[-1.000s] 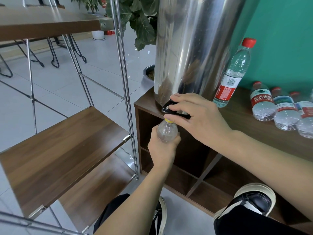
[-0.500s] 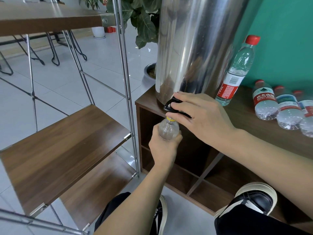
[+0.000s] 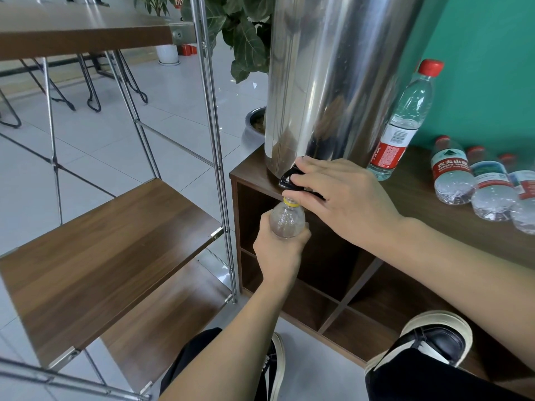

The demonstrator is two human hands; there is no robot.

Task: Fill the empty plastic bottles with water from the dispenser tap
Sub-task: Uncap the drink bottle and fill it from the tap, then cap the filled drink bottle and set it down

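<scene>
Filling in progress, centre of frame: 1 clear bottle [image 3: 287, 219] with a yellow neck ring, mouth just under the black tap lever [image 3: 289, 178] of the steel dispenser [image 3: 327, 82]; its fill level cannot be told. Left hand [image 3: 279, 251] grip wraps the bottle body. Right hand [image 3: 344, 198] grip: fingers nearly straight, pressing the lever. At right on the surface [image 3: 419, 192]: 1 capped bottle [image 3: 405, 123] upright, 3 lying bottles [image 3: 486, 183], contents unclear.
</scene>
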